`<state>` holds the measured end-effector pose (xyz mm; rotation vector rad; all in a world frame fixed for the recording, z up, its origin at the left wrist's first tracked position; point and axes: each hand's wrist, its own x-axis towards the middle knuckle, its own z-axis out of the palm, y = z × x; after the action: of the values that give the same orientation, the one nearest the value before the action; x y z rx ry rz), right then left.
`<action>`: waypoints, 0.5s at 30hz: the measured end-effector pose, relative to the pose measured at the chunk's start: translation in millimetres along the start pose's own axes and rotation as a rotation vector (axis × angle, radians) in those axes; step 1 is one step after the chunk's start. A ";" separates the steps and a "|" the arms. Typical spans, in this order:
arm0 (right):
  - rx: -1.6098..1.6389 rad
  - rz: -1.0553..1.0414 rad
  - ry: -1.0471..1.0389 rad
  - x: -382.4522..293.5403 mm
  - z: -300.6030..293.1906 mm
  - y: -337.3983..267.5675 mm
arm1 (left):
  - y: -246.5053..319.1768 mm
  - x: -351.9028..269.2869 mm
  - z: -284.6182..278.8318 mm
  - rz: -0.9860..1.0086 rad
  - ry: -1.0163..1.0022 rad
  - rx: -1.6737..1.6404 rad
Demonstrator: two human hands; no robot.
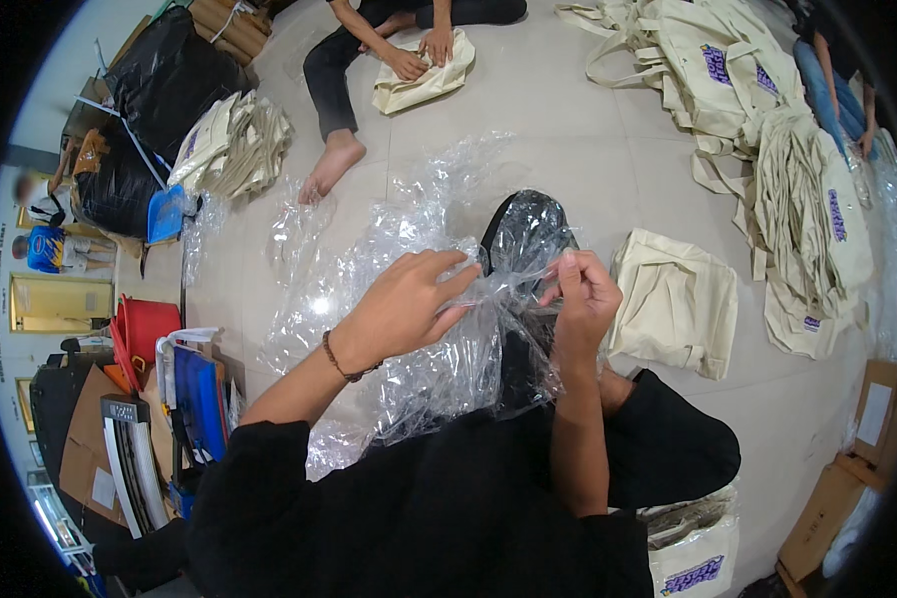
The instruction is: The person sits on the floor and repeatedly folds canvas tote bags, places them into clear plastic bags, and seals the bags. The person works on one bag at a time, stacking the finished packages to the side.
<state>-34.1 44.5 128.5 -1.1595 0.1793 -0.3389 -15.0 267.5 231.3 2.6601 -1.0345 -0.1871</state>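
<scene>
Clear plastic film [433, 366] lies in a crumpled, shiny heap over my lap and the floor before me. A gathered part of it stretches between my two hands. My left hand [411, 299], with a beaded bracelet at the wrist, has its fingers at the left end of that part; whether they pinch it cannot be told. My right hand [583, 295] pinches the other end between thumb and fingers. A folded cream cloth tote bag [673, 306] lies on the floor just right of my right hand.
Across from me a seated person's hands [422, 60] press on a cream bag. Piled tote bags [807, 187] lie at the right, another stack [232, 146] at upper left. A red bucket [149, 325], blue dustpan [166, 213] and black plastic bags [172, 75] stand left; cardboard boxes [822, 516] lower right.
</scene>
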 end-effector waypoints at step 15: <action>0.177 0.005 0.095 5.7 11.7 -0.6 | 6.2 20.2 -36.2 0.123 0.112 0.032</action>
<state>-25.3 52.4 133.8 -0.9688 0.2307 -0.3973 3.8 257.1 267.3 2.5910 -1.1682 0.0029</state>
